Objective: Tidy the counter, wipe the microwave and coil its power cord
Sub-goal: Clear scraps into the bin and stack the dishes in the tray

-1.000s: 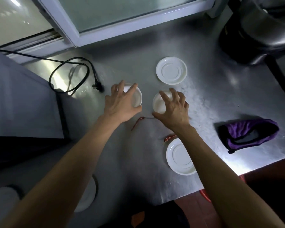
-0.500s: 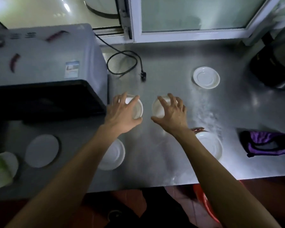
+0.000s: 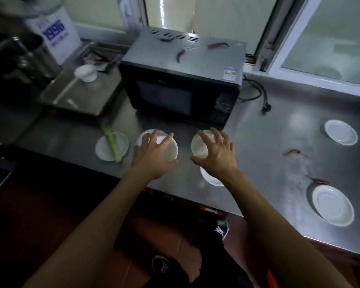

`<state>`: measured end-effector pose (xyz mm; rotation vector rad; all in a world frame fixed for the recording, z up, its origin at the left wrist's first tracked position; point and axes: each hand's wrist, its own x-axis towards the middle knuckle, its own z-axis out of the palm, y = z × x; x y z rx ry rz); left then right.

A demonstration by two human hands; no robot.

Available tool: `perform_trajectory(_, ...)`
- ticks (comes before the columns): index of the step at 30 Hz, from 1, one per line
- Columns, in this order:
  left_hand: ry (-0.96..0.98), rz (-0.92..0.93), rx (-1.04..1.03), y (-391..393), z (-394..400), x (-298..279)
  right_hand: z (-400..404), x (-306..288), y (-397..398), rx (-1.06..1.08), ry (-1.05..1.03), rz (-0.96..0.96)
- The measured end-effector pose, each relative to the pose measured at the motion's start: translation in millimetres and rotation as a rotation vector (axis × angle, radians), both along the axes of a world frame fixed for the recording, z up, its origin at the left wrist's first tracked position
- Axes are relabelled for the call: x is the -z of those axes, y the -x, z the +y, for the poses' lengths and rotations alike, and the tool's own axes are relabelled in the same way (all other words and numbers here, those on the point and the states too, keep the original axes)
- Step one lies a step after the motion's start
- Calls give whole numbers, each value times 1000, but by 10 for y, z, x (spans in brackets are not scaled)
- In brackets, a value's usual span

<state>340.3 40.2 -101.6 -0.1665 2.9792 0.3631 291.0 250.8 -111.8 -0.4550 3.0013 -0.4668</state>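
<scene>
Both arms outstretched, left hand (image 3: 154, 155) gripping white bowl (image 3: 168, 149), right hand (image 3: 216, 155) gripping second bowl (image 3: 199, 147)

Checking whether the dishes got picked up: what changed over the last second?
Each hand kept its grip: left hand on one white bowl, right hand on the other bowl, carried leftward to the microwave. Power cord stays uncoiled.

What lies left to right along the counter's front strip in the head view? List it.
Saucer with green stalk → bowl in left hand → bowl in right hand → loose chili → near-right saucer.
</scene>
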Motion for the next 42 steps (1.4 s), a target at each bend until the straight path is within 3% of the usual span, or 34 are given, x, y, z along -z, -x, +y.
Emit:
perform_trajectory(8,22,16,-225,-796,-1223,-144,-1386,-143,-303,-244,1,31)
perform_trajectory(15,4,-4,-374,-1006,-2000,-62,-2289,-44,-215,-364,14,-2)
perform_trajectory(33,0,-6,-515,-148,-3915,-174,-4462,6,705,-516,85,-104)
perform_trajectory(42,-86,37,-459,61,-5048,-76,-5374,36,828,-438,47,-73)
